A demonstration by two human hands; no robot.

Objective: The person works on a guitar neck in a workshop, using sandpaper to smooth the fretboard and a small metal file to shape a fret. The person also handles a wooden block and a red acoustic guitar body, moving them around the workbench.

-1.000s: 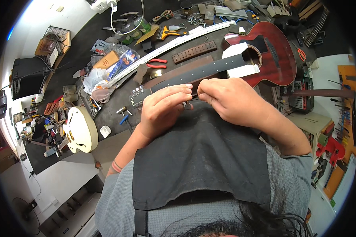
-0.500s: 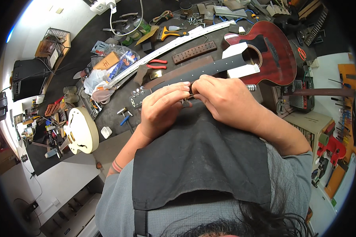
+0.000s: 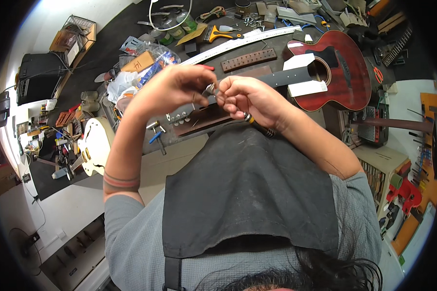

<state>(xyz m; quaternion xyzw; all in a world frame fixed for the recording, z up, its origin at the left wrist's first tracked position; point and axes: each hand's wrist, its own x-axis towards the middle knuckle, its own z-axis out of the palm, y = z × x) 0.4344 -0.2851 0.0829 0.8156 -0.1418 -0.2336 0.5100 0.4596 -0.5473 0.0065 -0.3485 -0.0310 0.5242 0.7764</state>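
Both my hands are raised close together over the neck of a dark red acoustic guitar. My left hand (image 3: 177, 89) has its thumb and fingers curled around a small shiny metal piece (image 3: 210, 90), whose kind is unclear. The fingertips of my right hand (image 3: 252, 99) meet it there; a tool with a dark handle and yellow band (image 3: 250, 118) sticks out below that palm. Behind them runs the dotted black fretboard (image 3: 286, 77), partly hidden by my hands. The guitar body (image 3: 352, 85) lies to the right, and the headstock (image 3: 180, 115) shows below my left wrist.
White cards (image 3: 308, 88) flank the fretboard's end. A hammer with a blue handle (image 3: 158, 137) lies at the bench's near edge. Farther back are a drilled brown block (image 3: 249, 60), a long ruler (image 3: 272, 34) and a yellow scraper (image 3: 218, 34). A cream guitar body (image 3: 96, 145) stands left.
My hands have lifted off the guitar neck, the left one swinging outward and up. The tool's dark handle now shows under my right hand. The whole view has shifted slightly.
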